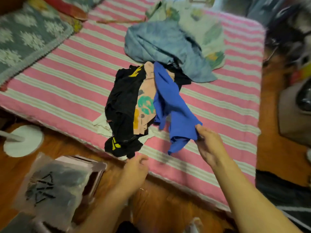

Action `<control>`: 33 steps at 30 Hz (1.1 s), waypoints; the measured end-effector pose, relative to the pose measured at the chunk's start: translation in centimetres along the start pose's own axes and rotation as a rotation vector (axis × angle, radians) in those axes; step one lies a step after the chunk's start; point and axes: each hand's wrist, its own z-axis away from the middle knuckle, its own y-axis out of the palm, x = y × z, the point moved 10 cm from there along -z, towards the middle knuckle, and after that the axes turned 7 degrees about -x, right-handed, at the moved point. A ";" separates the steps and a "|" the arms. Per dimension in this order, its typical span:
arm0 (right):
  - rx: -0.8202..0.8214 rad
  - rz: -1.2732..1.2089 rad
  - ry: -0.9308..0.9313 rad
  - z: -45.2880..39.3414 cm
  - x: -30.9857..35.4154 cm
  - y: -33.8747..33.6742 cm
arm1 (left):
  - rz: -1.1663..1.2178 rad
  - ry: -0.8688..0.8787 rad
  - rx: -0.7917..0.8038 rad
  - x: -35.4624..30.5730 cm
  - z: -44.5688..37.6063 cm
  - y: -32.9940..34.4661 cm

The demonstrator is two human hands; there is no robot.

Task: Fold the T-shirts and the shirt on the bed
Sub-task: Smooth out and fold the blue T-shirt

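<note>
Step in hand: the person is separating garments; right hand [207,143] is pinching the blue T-shirt's [170,101] near end, long axis running near-right to far-left off the pile [133,101] mid-bed [58,84]. Left hand [134,172] is loosely curled at the black garment's [122,98] near edge, probably holding nothing; blur hides contact. Next: pulling the blue one clear and spreading it flat.

Hands: I count two, my left hand [134,170] and my right hand [210,145].
Blue garments: I see two, a royal blue T-shirt [170,101] and a pale denim-blue shirt [161,46].
Black garments: one I can separate, a black T-shirt with yellow print [122,101]; more black cloth behind may be another.
Pink garments: one pink printed T-shirt [145,105].
White cloth: one piece [102,125] under the pile.
Blankets: one grey patterned blanket [28,36].
Beds: one striped bed [67,78].
</note>
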 end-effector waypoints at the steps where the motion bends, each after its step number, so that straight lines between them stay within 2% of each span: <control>1: 0.027 -0.050 -0.028 2.2 2.9 -1.1 | 0.055 0.087 0.031 -3.3 1.2 1.8; 4: 0.059 -0.148 -0.077 9.2 8.1 -4.1 | 0.121 0.288 0.095 -11.5 4.9 6.8; 8: 0.039 -0.226 -0.029 15.1 7.4 -8.2 | 0.192 0.375 0.089 -17.2 8.4 10.4; 11: -0.062 -0.287 -0.025 16.2 6.3 -12.5 | 0.131 0.398 0.154 -18.1 10.6 11.5; 14: -0.101 -0.316 -0.014 17.1 6.1 -15.8 | 0.061 0.455 0.298 -17.6 12.4 11.9; 18: -0.106 -0.289 0.007 18.0 5.4 -17.5 | 0.198 0.346 0.361 -18.1 13.3 11.1; 23: -0.069 -0.227 -0.068 18.8 6.1 -16.8 | 0.203 0.518 0.232 -22.1 15.3 8.8; 26: 0.040 -0.087 -0.152 19.5 7.4 -15.7 | 0.378 0.451 0.358 -24.0 15.2 8.0; 28: 0.083 0.175 -0.232 19.7 8.0 -15.2 | 0.325 0.473 0.424 -25.7 15.2 7.5; 30: 0.031 0.535 -0.320 19.1 8.6 -15.8 | 0.245 0.518 0.334 -27.1 13.6 5.7; 33: -0.240 0.938 -0.435 17.5 11.5 -19.7 | 0.211 0.486 0.072 -27.4 9.1 0.8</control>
